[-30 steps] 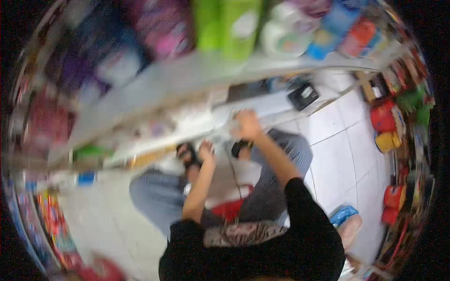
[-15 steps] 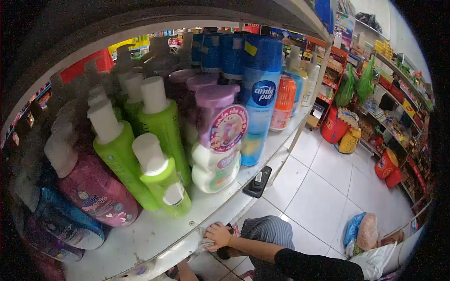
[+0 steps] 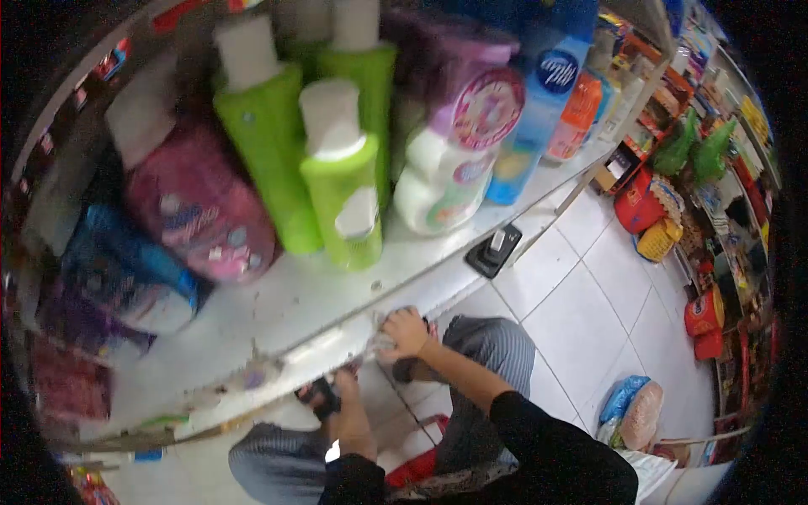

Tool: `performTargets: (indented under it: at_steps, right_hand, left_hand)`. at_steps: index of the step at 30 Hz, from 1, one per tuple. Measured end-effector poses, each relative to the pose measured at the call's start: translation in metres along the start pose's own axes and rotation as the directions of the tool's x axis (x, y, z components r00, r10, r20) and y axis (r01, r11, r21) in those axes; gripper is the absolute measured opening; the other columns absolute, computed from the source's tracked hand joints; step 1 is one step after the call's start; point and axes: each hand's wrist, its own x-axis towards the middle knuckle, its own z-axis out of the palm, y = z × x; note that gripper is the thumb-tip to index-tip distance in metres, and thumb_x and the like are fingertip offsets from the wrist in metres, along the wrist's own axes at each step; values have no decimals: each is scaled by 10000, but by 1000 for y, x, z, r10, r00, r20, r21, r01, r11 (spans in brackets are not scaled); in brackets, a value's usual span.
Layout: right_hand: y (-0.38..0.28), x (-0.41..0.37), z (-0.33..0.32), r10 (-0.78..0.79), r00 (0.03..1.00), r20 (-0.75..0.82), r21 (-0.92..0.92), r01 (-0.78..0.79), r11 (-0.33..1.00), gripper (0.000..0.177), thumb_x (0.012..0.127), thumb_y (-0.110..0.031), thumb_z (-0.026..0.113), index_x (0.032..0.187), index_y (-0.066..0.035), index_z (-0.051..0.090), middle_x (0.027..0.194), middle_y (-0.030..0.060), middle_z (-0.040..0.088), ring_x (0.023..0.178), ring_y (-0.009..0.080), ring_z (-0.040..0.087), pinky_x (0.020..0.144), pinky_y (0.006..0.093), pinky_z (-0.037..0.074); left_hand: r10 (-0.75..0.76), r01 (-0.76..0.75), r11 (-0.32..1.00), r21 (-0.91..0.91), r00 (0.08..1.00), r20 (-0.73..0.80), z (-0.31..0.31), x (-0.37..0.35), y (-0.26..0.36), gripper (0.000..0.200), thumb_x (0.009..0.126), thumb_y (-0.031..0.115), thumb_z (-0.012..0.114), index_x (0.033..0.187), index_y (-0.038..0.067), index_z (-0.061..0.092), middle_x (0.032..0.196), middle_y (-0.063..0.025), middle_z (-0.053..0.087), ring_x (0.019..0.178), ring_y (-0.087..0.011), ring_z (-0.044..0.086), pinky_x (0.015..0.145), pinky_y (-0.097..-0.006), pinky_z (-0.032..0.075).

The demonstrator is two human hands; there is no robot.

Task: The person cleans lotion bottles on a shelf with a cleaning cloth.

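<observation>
My right hand (image 3: 406,333) presses a crumpled greyish-white cloth (image 3: 381,343) against the white front edge of the shelf (image 3: 316,349), its fingers bent over it. Lower down, my left hand (image 3: 345,385) is by the underside of that edge, close to a dark strapped sandal (image 3: 320,397); its fingers are mostly hidden. Above my hands stand a small green bottle with a white cap (image 3: 343,198), a pink bottle (image 3: 202,210) and a white bottle with a purple top (image 3: 450,181).
A black device (image 3: 495,251) is fixed to the shelf edge on the right. Blue spray cans (image 3: 539,109) stand further along. On the tiled floor (image 3: 581,328) lie bags (image 3: 641,414) and red containers (image 3: 705,316). My bent knees (image 3: 492,353) are below the shelf.
The view has tipped downward, so the bottles sit higher and my left arm and knees show more. My right hand stays on the shelf edge with the cloth.
</observation>
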Motion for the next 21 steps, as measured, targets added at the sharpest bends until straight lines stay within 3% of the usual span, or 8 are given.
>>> performTargets:
  at_steps: [2, 3, 4, 9, 12, 14, 18, 21]
  right_hand:
    - [0, 0, -1, 12, 999, 43, -69, -9, 998, 485, 527, -530, 513, 705, -79, 512, 706, 86, 443, 691, 239, 424, 639, 369, 297]
    - [-1, 1, -4, 21, 999, 35, -32, -20, 999, 437, 571, -483, 509, 741, -81, 521, 775, 75, 459, 737, 228, 440, 660, 397, 309]
    - [0, -1, 1, 46, 997, 69, -49, -42, 998, 452, 574, -490, 504, 771, -84, 528, 788, 85, 462, 752, 236, 439, 670, 409, 307]
    - [-28, -6, -18, 212, 975, 59, 28, -214, 976, 374, 639, -406, 503, 811, -73, 520, 907, 112, 467, 814, 251, 442, 737, 400, 309]
    - [-56, -49, -12, 722, 662, 202, 664, -634, 397, 306, 688, -344, 526, 846, -83, 518, 766, 53, 502, 745, 171, 475, 662, 310, 377]
    - [-77, -88, -3, 867, 233, 440, 892, 2, -453, 291, 720, -341, 500, 879, -97, 511, 770, 42, 515, 665, 140, 496, 571, 273, 416]
    - [-144, -144, -40, 764, 44, 644, 759, 92, -645, 262, 727, -302, 490, 888, -95, 500, 784, 54, 516, 654, 158, 499, 585, 278, 423]
    - [-153, -143, -87, 569, 266, 778, 591, -2, -807, 285, 766, -220, 416, 990, -46, 434, 951, 112, 479, 845, 198, 474, 726, 271, 389]
  left_hand:
    - [267, -266, 964, 20, 960, -84, 13, 2, -34, 264, 777, 184, 344, 925, 21, 490, 867, -102, 517, 677, -223, 521, 484, -277, 441]
    - [144, -152, 886, -437, 988, -52, 41, -50, -11, 201, 737, 100, 391, 896, 35, 496, 890, -96, 498, 702, -201, 503, 528, -305, 453]
    - [130, -119, 982, -149, 989, 66, 3, -2, -43, 213, 798, 150, 386, 986, 55, 414, 885, -89, 488, 702, -176, 519, 582, -264, 454]
    - [219, -227, 931, -285, 974, -61, 69, -135, 45, 149, 772, 135, 418, 655, 48, 388, 559, -79, 486, 488, -184, 519, 417, -263, 407]
    - [157, -157, 988, -11, 985, 74, 62, -200, 82, 217, 754, 105, 409, 873, -74, 383, 704, -224, 526, 550, -263, 552, 441, -282, 419]
    - [114, -119, 991, 54, 990, 87, 53, -242, 89, 163, 755, 101, 412, 795, -57, 408, 654, -215, 527, 556, -261, 558, 419, -257, 408]
    - [16, -108, 937, 332, 963, 271, 16, -315, 81, 212, 759, 134, 454, 578, 30, 414, 591, -170, 547, 523, -240, 574, 406, -235, 388]
    - [175, -216, 946, 240, 968, 180, -2, -364, 95, 231, 752, 117, 456, 541, 49, 394, 559, -145, 531, 499, -239, 565, 403, -249, 397]
